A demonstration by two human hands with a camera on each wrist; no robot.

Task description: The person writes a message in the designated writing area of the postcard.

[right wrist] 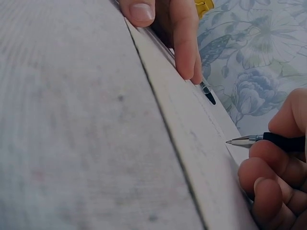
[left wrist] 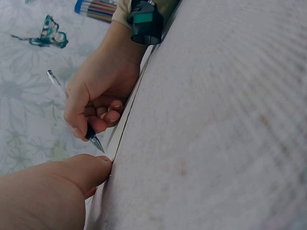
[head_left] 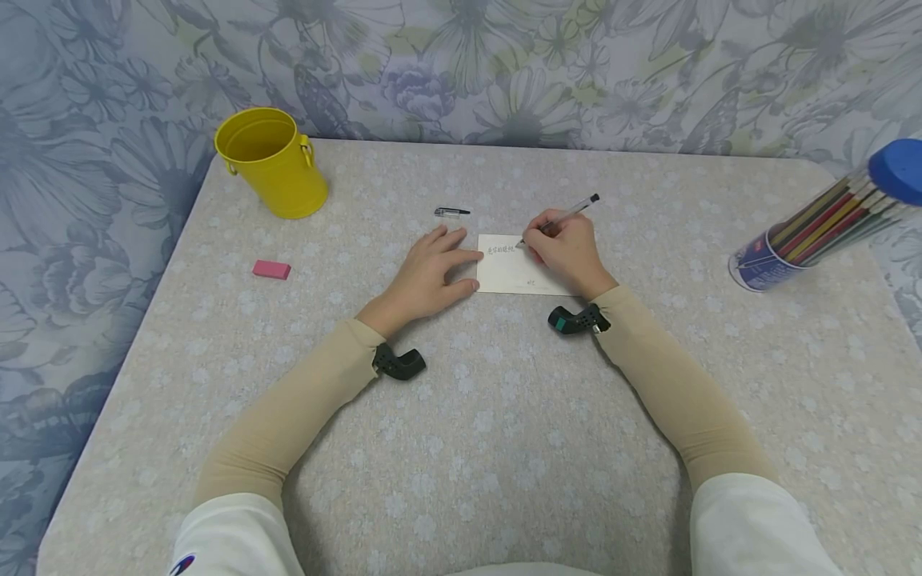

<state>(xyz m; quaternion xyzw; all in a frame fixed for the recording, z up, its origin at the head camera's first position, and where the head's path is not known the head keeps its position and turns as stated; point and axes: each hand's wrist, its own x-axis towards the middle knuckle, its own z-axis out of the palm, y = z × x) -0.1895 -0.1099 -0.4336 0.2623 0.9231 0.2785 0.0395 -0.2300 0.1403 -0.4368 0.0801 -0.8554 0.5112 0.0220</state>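
A cream card (head_left: pixel 504 276) lies on the table with a line of handwriting near its top and a small mark low on its right side. My right hand (head_left: pixel 572 248) pinches a clear-barrelled gel pen (head_left: pixel 576 207). In the right wrist view the pen's metal tip (right wrist: pixel 238 141) points at the card by the end of the written line; whether it touches the paper I cannot tell. My left hand (head_left: pixel 432 272) rests flat with fingers spread, its thumb and a fingertip on the card's left edge. Behind the left hand lies the pen cap (head_left: pixel 451 213).
A pink eraser (head_left: pixel 271 270) lies left of the left hand. The yellow bucket (head_left: pixel 277 164) stands at the back left. At the far right is a clear tube of coloured pencils (head_left: pixel 828 220) with a blue lid. A flowered wall (head_left: pixel 497 72) borders the table's back edge.
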